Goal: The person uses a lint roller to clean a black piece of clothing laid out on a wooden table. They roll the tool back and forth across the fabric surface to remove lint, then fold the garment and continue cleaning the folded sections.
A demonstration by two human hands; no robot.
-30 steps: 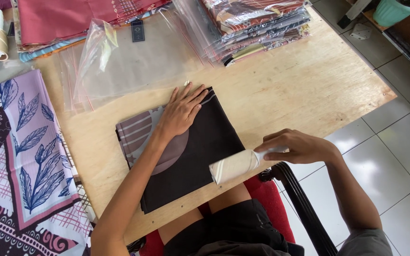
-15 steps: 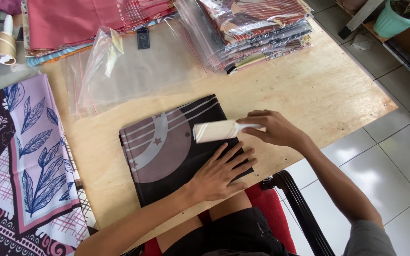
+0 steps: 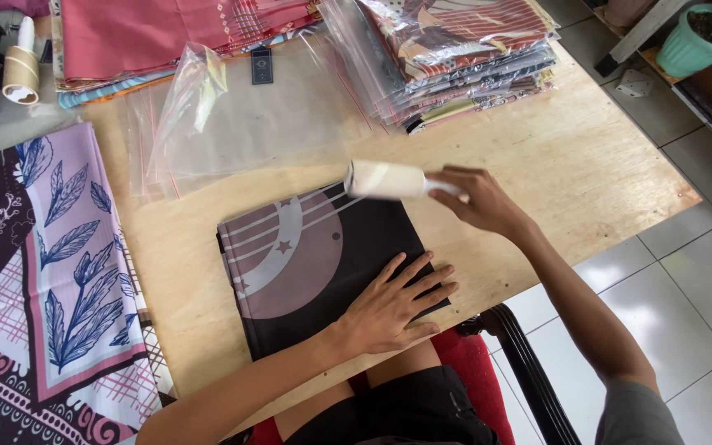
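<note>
While a wooden worktop [image 3: 537, 165] carries everything, a folded dark cloth [image 3: 323, 272] with a pale crescent and stripes lies flat near its front edge, its long side running front to back with a slight tilt. To the far left a purple leaf-patterned cloth [image 3: 51, 272] hangs over the worktop. Clear plastic bags [image 3: 232, 124] lie beyond the dark cloth, and a stack of bagged fabrics [image 3: 463, 58] sits at the far right. The left hand [image 3: 397, 301], fingers spread, presses flat on the dark cloth's near right corner. The right hand [image 3: 475, 198] grips the handle of a lint roller [image 3: 385, 180], whose long axis runs left to right, pointing left, at the cloth's far edge.
</note>
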